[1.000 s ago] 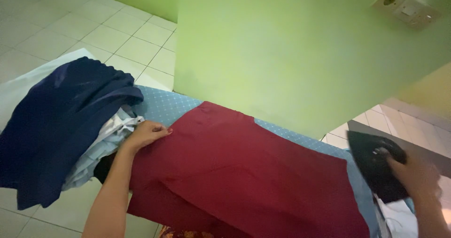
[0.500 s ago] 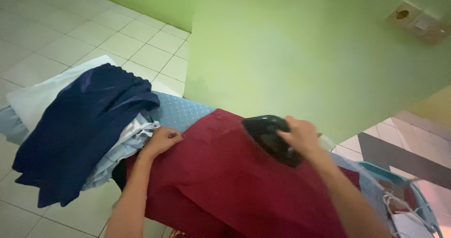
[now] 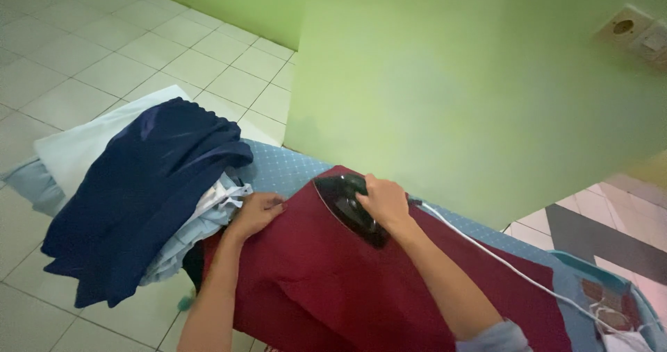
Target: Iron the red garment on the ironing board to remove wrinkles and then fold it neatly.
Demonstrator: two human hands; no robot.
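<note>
A dark red cloth (image 3: 361,289) lies spread over a blue dotted ironing board (image 3: 278,171). My right hand (image 3: 383,200) grips a black iron (image 3: 347,206) that rests flat on the cloth near its far left corner. My left hand (image 3: 256,213) presses down on the left edge of the red cloth, fingers together, a little to the left of the iron. A white cord (image 3: 500,262) trails from the iron across the cloth to the right.
A pile of clothes sits at the board's left end: a navy garment (image 3: 139,192) on top, pale blue and white pieces (image 3: 201,220) beneath. A green wall (image 3: 451,95) stands behind, with a socket (image 3: 629,29) upper right. White tiled floor (image 3: 104,53) lies to the left.
My right hand brought the iron from the board's right end onto the red cloth and slid it left toward my left hand. My left hand stayed on the cloth's edge.
</note>
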